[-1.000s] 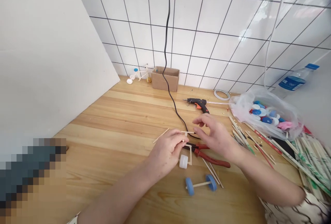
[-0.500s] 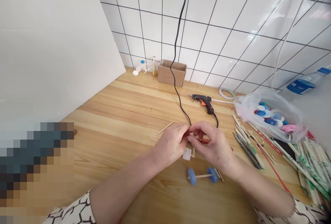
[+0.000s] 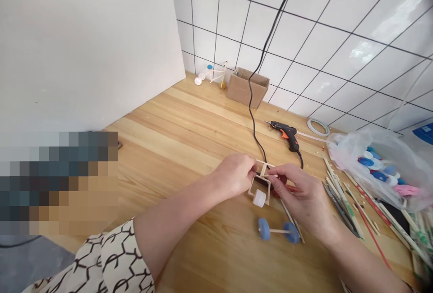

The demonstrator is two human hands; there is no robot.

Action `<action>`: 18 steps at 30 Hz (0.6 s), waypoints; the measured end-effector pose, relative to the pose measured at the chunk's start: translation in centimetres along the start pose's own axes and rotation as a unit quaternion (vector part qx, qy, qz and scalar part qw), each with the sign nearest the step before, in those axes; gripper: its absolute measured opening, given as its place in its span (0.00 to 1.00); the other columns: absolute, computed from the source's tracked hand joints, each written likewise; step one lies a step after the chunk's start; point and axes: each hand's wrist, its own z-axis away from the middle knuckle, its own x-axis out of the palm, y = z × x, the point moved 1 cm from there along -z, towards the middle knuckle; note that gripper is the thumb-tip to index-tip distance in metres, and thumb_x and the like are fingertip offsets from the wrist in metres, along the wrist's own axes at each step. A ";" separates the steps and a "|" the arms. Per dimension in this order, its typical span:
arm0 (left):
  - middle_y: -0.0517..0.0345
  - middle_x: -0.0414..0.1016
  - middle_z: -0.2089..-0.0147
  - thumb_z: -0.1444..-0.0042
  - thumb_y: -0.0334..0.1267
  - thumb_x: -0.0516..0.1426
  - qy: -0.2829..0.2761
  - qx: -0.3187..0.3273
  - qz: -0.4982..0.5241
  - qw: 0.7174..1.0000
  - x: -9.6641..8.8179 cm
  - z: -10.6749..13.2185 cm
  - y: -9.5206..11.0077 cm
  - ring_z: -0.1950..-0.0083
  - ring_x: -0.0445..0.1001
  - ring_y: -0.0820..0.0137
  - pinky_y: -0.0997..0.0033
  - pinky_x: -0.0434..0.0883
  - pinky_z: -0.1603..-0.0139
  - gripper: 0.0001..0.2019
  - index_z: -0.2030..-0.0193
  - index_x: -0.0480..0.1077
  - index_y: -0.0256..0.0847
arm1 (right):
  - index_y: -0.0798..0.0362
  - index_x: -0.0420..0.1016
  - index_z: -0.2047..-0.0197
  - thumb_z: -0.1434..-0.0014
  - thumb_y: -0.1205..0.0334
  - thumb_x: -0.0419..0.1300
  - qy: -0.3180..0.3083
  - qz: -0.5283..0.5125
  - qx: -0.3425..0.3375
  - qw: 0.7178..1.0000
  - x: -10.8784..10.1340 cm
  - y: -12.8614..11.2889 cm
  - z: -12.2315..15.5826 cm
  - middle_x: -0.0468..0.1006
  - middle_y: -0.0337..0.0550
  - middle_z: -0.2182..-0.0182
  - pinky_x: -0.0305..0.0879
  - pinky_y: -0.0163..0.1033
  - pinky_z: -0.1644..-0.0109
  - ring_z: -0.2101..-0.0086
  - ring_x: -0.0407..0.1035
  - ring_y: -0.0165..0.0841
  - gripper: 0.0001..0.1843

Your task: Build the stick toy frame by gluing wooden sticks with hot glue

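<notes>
Between my hands is a small frame of thin wooden sticks (image 3: pixel 264 168), with a white bottle cap (image 3: pixel 259 199) at its near end. My left hand (image 3: pixel 235 175) is closed, its fingertips pinching the left side of the frame. My right hand (image 3: pixel 301 196) pinches a short wooden stick (image 3: pixel 270 176) against the frame's right side; whether the two are joined I cannot tell. Something dark and red, partly hidden, lies beneath the frame and right fingers. Nearer me, two blue bottle caps (image 3: pixel 264 229) sit on the ends of a wooden stick axle (image 3: pixel 278 231).
A black hot glue gun (image 3: pixel 286 133) lies beyond my hands, its cord nearby. Tape roll (image 3: pixel 318 127), scissors (image 3: pixel 341 209), loose sticks and a plastic bag of bottle caps (image 3: pixel 352 148) are at right. A cardboard box (image 3: pixel 245 91) and stick model (image 3: pixel 218 75) stand by the tiled wall.
The view has swung left, shifting the table things rightward in the picture. My hands have drawn slightly apart, and the stick frame now shows between them.
</notes>
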 end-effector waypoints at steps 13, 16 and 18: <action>0.55 0.79 0.66 0.46 0.32 0.51 0.006 0.006 -0.022 1.000 1.7 0.1 0.1 0.63 0.76 0.63 0.69 0.70 0.64 0.12 0.62 0.75 0.44 | 0.53 0.73 0.63 0.39 0.67 0.52 -0.008 0.060 -0.091 0.994 -0.1 0.6 0.1 0.76 0.42 0.73 0.69 0.38 0.67 0.73 0.71 0.32 0.08; 0.55 0.79 0.67 0.46 0.32 0.51 0.010 0.008 -0.019 1.000 1.8 0.2 0.2 0.64 0.76 0.64 0.70 0.70 0.65 0.12 0.63 0.75 0.43 | 0.52 0.73 0.63 0.38 0.67 0.52 -0.009 0.069 -0.102 0.992 -0.1 0.5 0.0 0.76 0.43 0.74 0.68 0.39 0.66 0.73 0.71 0.33 0.09; 0.54 0.79 0.68 0.47 0.31 0.51 0.014 0.009 -0.017 1.000 1.9 0.1 0.1 0.64 0.76 0.64 0.70 0.70 0.65 0.11 0.63 0.75 0.43 | 0.52 0.73 0.63 0.38 0.67 0.51 -0.010 0.067 -0.104 0.992 -0.1 0.5 0.0 0.76 0.42 0.74 0.68 0.39 0.66 0.72 0.71 0.33 0.09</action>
